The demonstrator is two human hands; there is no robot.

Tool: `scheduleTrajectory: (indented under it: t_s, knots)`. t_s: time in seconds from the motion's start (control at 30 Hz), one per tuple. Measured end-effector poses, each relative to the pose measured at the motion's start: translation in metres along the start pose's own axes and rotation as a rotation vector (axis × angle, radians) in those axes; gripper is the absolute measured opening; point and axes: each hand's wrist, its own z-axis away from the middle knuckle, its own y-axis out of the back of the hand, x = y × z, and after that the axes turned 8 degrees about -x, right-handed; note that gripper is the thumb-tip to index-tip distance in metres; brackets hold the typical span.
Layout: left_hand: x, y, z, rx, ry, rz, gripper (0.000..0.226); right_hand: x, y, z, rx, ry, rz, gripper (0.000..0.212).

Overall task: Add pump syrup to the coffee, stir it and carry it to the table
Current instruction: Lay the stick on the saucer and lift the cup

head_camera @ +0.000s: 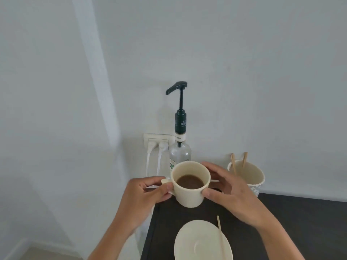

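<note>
Holding a cream coffee cup (189, 186) with both hands, just in front of a syrup pump bottle (180, 147) that stands against a pale wall (244, 62). Left hand (144, 194) closed around the cup's handle, thumb on top and fingers curled beneath. Right hand (231, 190) half open, cupping the opposite side, fingertips pressed to the far rim area and thumb against the near wall. Cup upright, roughly half full of brown coffee (190, 182); whether its base touches the dark table (300, 222) or sits slightly above it cannot be told. Bottle clear glass with a green label partly hidden behind the cup, a dark collar and a tall black pump head (176, 88) whose spout points left, well above the cup. Left of the bottle, a double wall socket (158, 140) with two white plugs and cords hanging down. To the right, near the right hand, a second cream cup (247, 177) holding two wooden stirrers (238, 163) leaning against its rim. Nearer the camera, a cream saucer (199, 241) lying on the table, with one wooden stirrer (221, 237) resting across its right side.
</note>
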Motion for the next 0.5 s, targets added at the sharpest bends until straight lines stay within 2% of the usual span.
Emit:
scheduleTrajectory:
  t_s: [0.1,0.17,0.23,0.33,0.5]
  knots:
    - [0.037,0.017,-0.012,0.05,-0.089,0.011,0.012,-0.034,0.011,-0.032,0.007,0.083,0.053,0.067]
    - [0.057,0.027,-0.018,0.076,-0.14,0.024,0.012,-0.057,0.018,-0.052,0.026,0.171,0.086,0.058]
    - [0.076,0.038,-0.024,0.095,-0.177,0.047,0.012,-0.082,0.025,-0.07,0.131,0.264,0.155,0.046]
    - [0.095,0.05,-0.03,0.126,-0.214,0.059,0.012,-0.107,0.037,-0.101,0.269,0.413,0.357,0.048]
    - [0.111,0.058,-0.041,0.155,-0.247,0.044,0.012,-0.13,0.051,-0.137,0.174,0.351,0.675,0.06]
